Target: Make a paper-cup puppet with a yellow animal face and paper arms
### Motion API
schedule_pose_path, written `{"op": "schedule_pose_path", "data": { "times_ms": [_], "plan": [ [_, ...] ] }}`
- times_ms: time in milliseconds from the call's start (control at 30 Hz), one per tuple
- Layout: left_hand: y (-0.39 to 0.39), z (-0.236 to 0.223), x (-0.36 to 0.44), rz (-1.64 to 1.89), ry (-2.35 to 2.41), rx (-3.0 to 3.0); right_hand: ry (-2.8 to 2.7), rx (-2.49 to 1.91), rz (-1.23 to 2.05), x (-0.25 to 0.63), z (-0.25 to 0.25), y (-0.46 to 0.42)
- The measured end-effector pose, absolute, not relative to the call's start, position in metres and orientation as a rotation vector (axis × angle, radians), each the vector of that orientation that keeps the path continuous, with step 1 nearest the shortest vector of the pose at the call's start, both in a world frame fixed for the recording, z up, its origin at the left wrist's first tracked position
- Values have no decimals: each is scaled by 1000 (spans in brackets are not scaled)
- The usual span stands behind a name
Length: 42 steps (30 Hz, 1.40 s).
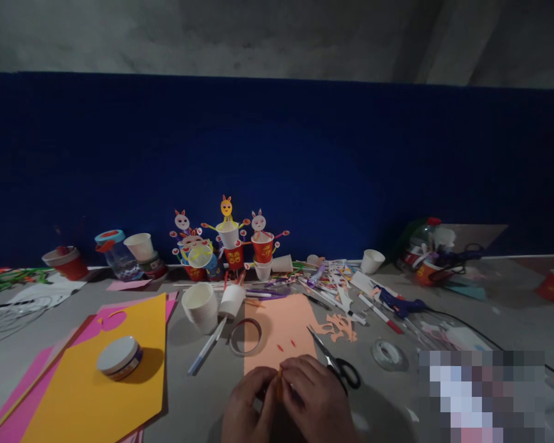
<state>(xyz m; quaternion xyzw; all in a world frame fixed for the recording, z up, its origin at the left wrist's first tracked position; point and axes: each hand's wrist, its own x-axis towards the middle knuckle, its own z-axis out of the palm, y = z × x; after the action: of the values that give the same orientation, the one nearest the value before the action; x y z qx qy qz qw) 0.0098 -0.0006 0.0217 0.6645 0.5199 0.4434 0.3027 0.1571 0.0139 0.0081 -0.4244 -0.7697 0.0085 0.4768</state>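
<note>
At the bottom centre, my left hand (pixel 247 409) and my right hand (pixel 317 400) meet with fingertips pinched together. Between them shows a small orange piece (pixel 279 386), mostly covered by the fingers; its exact kind is hard to make out. Just beyond my hands lies a peach paper sheet (pixel 277 326) bearing two small red slips (pixel 287 346). Black-handled scissors (pixel 337 363) rest to the right of my right hand, blades pointing away. A roll of tape (pixel 245 336) overlaps the sheet's left edge, with a marker (pixel 207 347) on its left.
Yellow paper (pixel 133 394) with a white-lidded jar (pixel 120 357) lies at left. Paper-cup figures (pixel 233 255) and stacked white cups (pixel 200 307) stand behind. Pens and scraps clutter the back. Clear tape (pixel 388 355) and a corded blue glue gun (pixel 399 303) lie at right.
</note>
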Motion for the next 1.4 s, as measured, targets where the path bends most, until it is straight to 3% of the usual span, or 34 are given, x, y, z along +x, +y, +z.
{"op": "schedule_pose_path", "data": {
  "times_ms": [633, 1033, 1400],
  "plan": [
    [2, 20, 8, 1155, 1359, 1632, -1852, -1081, 103, 160, 15, 15],
    [10, 12, -14, 1220, 1329, 1002, -1896, -1589, -68, 264, -4, 70],
    [10, 23, -10, 1217, 1331, 965, -2160, -1329, 258, 212, -2, 80]
  ]
}}
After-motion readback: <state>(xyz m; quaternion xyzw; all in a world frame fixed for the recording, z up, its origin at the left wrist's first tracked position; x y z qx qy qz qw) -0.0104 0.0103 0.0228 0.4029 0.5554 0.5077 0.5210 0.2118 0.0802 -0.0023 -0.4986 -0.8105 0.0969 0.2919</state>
